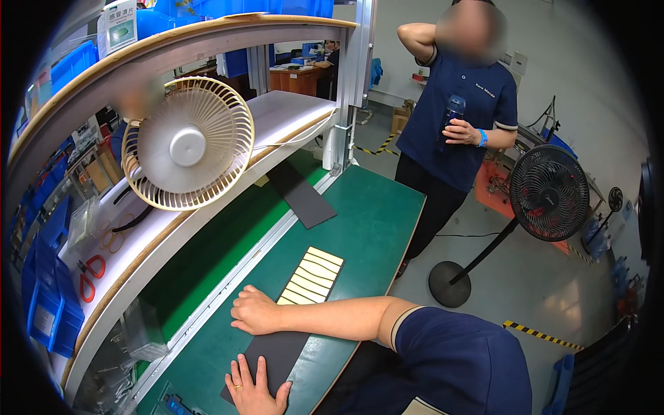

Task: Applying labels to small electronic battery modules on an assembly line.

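A long black sheet [280,351] lies at a slant on the green tabletop [373,207], with several pale yellow strips [311,274] in a row on its far part. My left hand [254,391] rests flat on the near end of this sheet, fingers spread, with a ring on one finger. Farther up, my right hand [256,310] is closed at the sheet's left edge, its forearm crossing over the sheet. Whatever its fingers may hold is hidden. A second dark sheet [302,197] lies apart, near the far left edge of the tabletop.
A cream desk fan [188,145] stands on the white shelf at left, near red-handled scissors [90,278] and blue bins [52,297]. Beyond the table, a person [453,117] stands holding a bottle [453,114]. A black pedestal fan [548,194] stands at right.
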Motion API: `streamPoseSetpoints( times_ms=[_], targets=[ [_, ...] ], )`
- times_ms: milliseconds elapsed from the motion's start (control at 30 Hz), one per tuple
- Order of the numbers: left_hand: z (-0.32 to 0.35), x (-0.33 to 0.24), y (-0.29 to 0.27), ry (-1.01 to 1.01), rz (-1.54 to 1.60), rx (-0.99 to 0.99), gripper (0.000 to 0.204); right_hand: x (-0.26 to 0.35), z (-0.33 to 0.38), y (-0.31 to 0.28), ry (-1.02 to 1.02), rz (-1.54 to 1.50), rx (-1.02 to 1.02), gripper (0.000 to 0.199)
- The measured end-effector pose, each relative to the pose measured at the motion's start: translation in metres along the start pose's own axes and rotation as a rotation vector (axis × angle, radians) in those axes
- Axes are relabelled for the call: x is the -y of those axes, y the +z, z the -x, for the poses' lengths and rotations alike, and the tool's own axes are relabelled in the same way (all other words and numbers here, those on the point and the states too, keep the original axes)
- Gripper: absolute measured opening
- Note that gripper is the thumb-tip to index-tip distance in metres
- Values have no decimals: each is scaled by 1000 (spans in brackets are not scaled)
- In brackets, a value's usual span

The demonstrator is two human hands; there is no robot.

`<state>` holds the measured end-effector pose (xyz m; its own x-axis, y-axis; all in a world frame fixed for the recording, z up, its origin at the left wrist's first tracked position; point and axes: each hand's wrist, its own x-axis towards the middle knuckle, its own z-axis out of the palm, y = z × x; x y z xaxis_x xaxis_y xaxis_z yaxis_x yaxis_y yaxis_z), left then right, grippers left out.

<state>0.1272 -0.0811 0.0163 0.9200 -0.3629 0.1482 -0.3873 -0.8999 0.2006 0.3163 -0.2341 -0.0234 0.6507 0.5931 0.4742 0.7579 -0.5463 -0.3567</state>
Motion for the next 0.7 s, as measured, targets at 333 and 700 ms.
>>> streamPoseSetpoints(
  times_ms=[333, 700],
  targets=[
    [-2, 0, -1, -7, -3, 12, 74, -3, -1, 0, -16, -20, 0, 25],
    [-1, 0, 0, -3, -4, 6, 74, -2, 0, -2, -9, -26, 10, 25]
  ],
)
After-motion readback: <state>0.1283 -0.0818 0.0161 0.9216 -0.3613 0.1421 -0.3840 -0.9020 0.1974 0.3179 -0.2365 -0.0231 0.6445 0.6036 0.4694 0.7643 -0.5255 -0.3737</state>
